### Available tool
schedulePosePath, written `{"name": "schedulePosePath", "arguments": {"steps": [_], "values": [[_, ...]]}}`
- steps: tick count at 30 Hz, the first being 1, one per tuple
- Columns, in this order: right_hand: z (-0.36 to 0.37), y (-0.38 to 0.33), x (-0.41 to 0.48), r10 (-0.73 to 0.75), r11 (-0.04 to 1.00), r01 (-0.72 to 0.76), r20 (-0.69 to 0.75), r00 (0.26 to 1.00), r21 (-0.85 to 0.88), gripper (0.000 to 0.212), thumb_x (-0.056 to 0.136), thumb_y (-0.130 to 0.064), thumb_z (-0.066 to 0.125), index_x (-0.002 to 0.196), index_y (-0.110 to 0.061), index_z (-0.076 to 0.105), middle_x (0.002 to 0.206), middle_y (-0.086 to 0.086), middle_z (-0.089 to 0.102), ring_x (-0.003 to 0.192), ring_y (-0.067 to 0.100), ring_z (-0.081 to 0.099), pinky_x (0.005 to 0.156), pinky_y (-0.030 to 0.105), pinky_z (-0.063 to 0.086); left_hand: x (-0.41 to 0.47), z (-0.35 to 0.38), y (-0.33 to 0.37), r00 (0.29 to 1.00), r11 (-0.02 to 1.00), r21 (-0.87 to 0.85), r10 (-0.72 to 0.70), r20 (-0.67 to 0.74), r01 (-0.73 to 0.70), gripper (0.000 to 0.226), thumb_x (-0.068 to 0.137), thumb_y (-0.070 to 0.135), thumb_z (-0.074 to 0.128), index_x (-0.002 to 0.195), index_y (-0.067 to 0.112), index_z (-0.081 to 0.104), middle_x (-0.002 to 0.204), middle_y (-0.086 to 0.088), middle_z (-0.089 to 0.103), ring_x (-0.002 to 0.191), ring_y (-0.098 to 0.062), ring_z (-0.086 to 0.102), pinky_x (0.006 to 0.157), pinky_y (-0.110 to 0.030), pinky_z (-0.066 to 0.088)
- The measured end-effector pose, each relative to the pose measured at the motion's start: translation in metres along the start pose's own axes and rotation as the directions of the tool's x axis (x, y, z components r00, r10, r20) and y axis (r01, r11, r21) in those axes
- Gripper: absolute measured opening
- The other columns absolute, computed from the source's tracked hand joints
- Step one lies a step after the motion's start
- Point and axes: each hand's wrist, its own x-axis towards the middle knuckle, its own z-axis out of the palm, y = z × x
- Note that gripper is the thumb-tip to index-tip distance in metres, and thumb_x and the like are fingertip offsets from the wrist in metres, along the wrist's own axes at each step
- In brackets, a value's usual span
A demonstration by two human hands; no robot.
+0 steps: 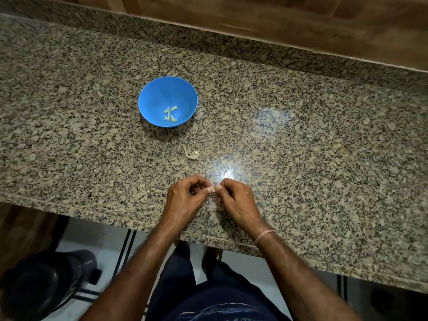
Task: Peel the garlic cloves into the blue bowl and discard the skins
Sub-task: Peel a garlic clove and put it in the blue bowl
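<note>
Both hands work just inside the front edge of the granite counter (324, 140), with bare stone open from 12 round to 3 o'clock. The left hand (186, 196) and right hand (239, 201) have curled fingers and thumbs tip to tip, pinching a pale scrap (213, 193) too hidden to name. At 12 o'clock lies a garlic piece (194, 155), its stalk pointing to 11 o'clock toward the blue bowl (152, 98), which holds peeled cloves (170, 113).

One blue bowl (151, 98), about four peeled cloves (170, 113), one garlic scrap (193, 155), one left hand (185, 198), one right hand (236, 200).
</note>
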Motion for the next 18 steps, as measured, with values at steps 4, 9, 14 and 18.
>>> {"name": "schedulePosePath", "arguments": {"steps": [4,9,14,18], "values": [[-0.002,0.003,0.003,-0.145,0.976,0.140,-0.016,0.989,-0.168,0.029,0.105,-0.025,0.061,0.077,-0.019,0.056,0.065,-0.008,0.051,0.058,0.004,0.041,0.055,0.018,0.033,0.001,-0.001,0.001,0.998,0.996,-0.064,-0.061,0.021,0.062,0.007,0.089,0.028,0.082,0.094,0.028,0.077,0.091,0.007,0.076,0.087,-0.006,0.071,0.081,-0.025,0.062],[0.006,0.001,0.004,0.056,0.998,-0.054,-0.051,0.997,0.032,0.033,0.105,-0.026,0.060,0.073,-0.020,0.053,0.068,-0.006,0.052,0.060,0.005,0.042,0.059,0.017,0.039,0.001,0.001,0.004,0.992,0.982,-0.134,-0.130,0.008,0.129,0.007,0.089,0.025,0.081,0.094,0.022,0.078,0.088,0.003,0.076,0.083,-0.008,0.072,0.076,-0.021,0.059],[0.014,0.003,0.000,-0.217,0.951,0.178,-0.137,0.966,-0.253,0.032,0.105,-0.019,0.059,0.076,-0.020,0.047,0.067,-0.015,0.039,0.061,-0.004,0.033,0.063,0.008,0.036,-0.001,0.005,-0.001,0.878,0.712,-0.516,-0.415,0.237,0.476,0.014,0.096,0.013,0.071,0.102,0.001,0.075,0.089,-0.011,0.075,0.072,-0.014,0.065,0.063,-0.023,0.051],[0.014,-0.001,0.003,0.056,0.997,-0.052,-0.096,0.994,0.051,0.034,0.105,-0.023,0.059,0.072,-0.022,0.052,0.068,-0.009,0.051,0.056,-0.003,0.043,0.058,0.010,0.040,-0.003,0.008,-0.001,0.984,0.970,-0.164,-0.179,0.015,0.179,0.007,0.096,0.025,0.074,0.098,0.018,0.075,0.089,0.003,0.075,0.079,-0.006,0.068,0.067,-0.016,0.053]]}}
